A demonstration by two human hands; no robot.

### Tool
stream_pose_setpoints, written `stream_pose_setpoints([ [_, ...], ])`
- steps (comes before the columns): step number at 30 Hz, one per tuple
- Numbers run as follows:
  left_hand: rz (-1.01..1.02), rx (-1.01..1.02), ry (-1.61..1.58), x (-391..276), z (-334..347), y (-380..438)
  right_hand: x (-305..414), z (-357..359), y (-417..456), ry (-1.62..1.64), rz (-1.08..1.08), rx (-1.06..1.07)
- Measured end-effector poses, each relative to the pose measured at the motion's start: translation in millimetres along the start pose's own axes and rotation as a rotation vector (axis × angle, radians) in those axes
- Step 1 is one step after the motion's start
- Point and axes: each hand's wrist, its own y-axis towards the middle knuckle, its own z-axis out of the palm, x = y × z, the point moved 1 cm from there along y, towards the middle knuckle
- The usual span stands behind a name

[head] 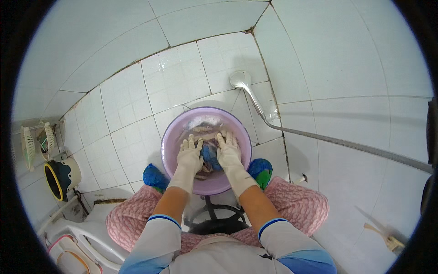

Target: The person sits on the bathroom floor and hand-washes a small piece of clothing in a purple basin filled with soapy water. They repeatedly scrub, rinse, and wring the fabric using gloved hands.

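A light purple plastic basin (214, 186) stands on the tiled floor between my feet. Inside it is wet cloth (209, 158), blue in the middle with brownish and striped folds around it, in what looks like shallow water. My left hand (190, 154), in an off-white rubber glove, lies over the cloth's left side, fingers spread forward. On the right side my right hand (228, 150), gloved alike, rests palm down with its fingers apart. Neither hand visibly grips the fabric, though the undersides of both are hidden.
Beyond the basin a chrome shower head (240, 79) lies on the floor, its metal hose (342, 145) running right. My blue-covered feet (260, 169) flank the basin. Black stool base (217, 226) shows below me. Left are a yellow-rimmed bucket (73, 174) and white plastic ware (106, 236).
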Motion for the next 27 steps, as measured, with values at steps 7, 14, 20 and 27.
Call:
stream_pose_setpoints([
  [7, -0.095, -0.1, -1.024, 18, -11, 24, -24, 16, 30, 0.73, 0.146, 0.054],
  [14, -0.484, 0.286, -2.483, -10, 11, -3, 80, -46, -77, 0.751, -0.251, -0.243],
  [20, -0.332, 0.158, -2.779, -16, 37, -9, 112, -48, -67, 0.729, -0.109, -0.337],
  [27, -0.141, 0.234, -2.858, -13, 8, -58, 129, -70, -94, 0.842, -0.093, -0.399],
])
